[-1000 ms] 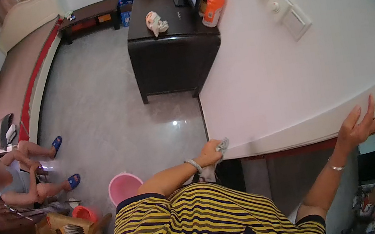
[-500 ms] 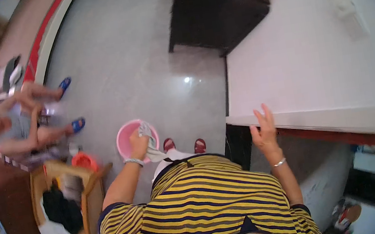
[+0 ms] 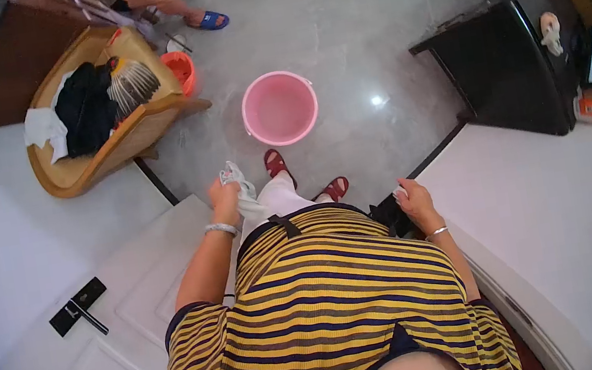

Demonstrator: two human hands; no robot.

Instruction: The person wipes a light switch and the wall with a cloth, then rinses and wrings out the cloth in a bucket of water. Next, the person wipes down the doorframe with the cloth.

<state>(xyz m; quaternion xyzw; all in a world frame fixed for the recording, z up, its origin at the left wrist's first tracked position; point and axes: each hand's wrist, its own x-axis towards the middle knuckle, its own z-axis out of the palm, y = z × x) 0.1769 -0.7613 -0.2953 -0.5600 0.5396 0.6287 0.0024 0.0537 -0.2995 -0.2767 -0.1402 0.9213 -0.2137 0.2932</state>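
Note:
My left hand (image 3: 223,199), with a bracelet at the wrist, is closed around a bunched grey-white cloth (image 3: 234,178). Part of the cloth hangs below the fist, beside my white trouser leg. On the floor ahead of my feet stands a pink bucket (image 3: 279,108), upright and apart from both hands. At the other side, near my hip, my right hand (image 3: 415,201) has its fingers curled in. A small pale patch shows at its fingertips, and I cannot make out whether it is a held thing.
A wooden chair (image 3: 111,164) with dark and white clothes on it stands at the left, with a red bucket (image 3: 181,73) beside it. A white door (image 3: 133,327) is close on my left. A black cabinet (image 3: 494,68) stands at the right. Another person's slippered foot (image 3: 212,20) shows at the top.
My view has turned left and I am farther from the pink bucket. My left hand with the cloth has left the bucket's rim. My right hand has gone from spread fingers to curled ones.

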